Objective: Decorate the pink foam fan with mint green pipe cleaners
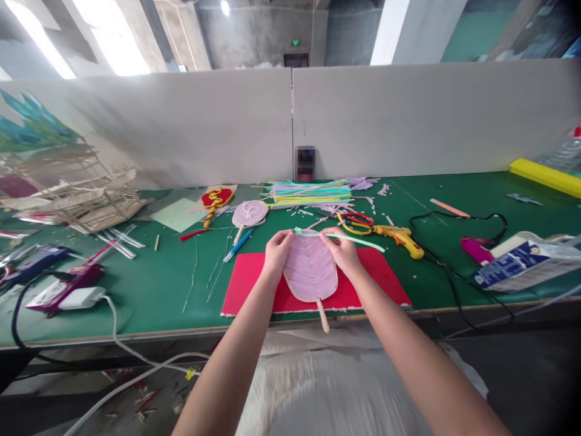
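A light purple hand fan [310, 269] with a pale rim and a short beige handle [322, 316] lies over a red board [247, 281], its handle end pointing toward me. My left hand [278, 248] pinches the fan's far left edge, with a bit of mint green pipe cleaner [370, 243] at the fingertips. On the far right edge my right hand [341, 249] is closed on the same pipe cleaner, which runs along the fan's top and sticks out to the right. The fingertips partly hide the strip.
Behind the fan lie a bundle of coloured pipe cleaners [311, 192], scissors [356, 223] and a yellow glue gun [399, 237]. A blue pen [238, 245], a smaller round fan [250, 213] and a red-and-yellow fan [216, 198] are left. A carton [526, 263] and cables stand right.
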Demonstrator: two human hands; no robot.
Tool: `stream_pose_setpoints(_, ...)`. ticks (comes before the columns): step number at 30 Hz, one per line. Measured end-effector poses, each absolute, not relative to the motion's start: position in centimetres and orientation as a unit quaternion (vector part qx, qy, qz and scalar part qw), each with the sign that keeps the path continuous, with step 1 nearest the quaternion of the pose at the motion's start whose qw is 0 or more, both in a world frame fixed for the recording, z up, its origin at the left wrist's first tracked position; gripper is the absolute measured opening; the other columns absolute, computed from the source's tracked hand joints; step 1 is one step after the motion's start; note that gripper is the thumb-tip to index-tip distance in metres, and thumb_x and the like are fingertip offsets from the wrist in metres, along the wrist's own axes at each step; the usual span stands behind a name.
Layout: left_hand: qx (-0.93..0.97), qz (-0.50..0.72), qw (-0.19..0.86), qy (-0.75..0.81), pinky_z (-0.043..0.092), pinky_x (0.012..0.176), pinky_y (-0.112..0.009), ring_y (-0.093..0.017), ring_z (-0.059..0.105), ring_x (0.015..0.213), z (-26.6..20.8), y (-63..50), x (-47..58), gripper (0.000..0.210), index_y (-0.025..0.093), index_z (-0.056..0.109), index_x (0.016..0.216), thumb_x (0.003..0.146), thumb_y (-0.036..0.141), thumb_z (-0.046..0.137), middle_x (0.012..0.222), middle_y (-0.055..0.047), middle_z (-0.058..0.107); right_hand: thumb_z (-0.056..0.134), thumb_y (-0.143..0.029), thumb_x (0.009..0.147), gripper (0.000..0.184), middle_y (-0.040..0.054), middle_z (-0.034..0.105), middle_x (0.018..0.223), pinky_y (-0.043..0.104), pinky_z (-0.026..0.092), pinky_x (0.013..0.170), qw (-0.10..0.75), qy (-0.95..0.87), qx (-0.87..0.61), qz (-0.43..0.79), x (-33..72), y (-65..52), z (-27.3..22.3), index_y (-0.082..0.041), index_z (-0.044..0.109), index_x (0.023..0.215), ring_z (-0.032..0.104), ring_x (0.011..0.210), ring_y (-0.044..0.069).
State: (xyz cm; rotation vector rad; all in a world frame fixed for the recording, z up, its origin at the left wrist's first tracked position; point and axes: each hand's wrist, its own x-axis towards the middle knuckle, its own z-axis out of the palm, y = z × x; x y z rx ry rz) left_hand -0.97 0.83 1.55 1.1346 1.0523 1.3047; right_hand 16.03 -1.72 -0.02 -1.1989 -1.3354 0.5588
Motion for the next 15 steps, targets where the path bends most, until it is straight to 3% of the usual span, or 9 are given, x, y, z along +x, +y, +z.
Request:
stream_pose_setpoints(4, 0.465, 0.545, 0.533, 0.45, 0.04, 0.061, -0.02, -0.012, 0.055, 0.066, 1.53, 0.92, -0.99, 0.026, 0.016, 0.067, 0.075, 0.067, 0.04, 0.064, 0.07, 0.0, 0.064, 0.055, -0.047, 0.079, 0.026, 0.0045, 0.063, 0.089, 0.031, 0.047, 0.072, 0.59, -0.574, -0.516, 0.237, 16.04, -1.76, 0.03, -0.022, 0.062, 0.083, 0.058, 0.086, 0.02)
stream_pose_setpoints(8, 0.469, 0.54, 0.526, 0.459, 0.043, 0.07, -0.024, -0.017, 0.06, 0.078, 1.34, 0.96, -1.07, 0.03, 0.016, 0.07, 0.084, 0.066, 0.04, 0.066, 0.083, -0.004, 0.069, 0.056, -0.047, 0.078, 0.027, 0.0042, 0.063, 0.088, 0.031, 0.047, 0.071, 0.597, -0.565, -0.517, 0.241, 16.08, -1.69, 0.11, -0.022, 0.062, 0.082, 0.058, 0.085, 0.02)
stream_pose_setpoints(15, 0.537, 0.527, 0.451, 0.48, 0.043, 0.077, -0.027, -0.02, 0.061, 0.086, 1.72, 0.6, -0.83, 0.03, 0.015, 0.071, 0.081, 0.073, 0.042, 0.061, 0.085, -0.006, 0.071, 0.056, -0.046, 0.078, 0.025, 0.0057, 0.063, 0.092, 0.03, 0.047, 0.069, 0.602, -0.578, -0.491, 0.249, 16.13, -1.61, 0.34, -0.021, 0.061, 0.081, 0.059, 0.09, 0.02)
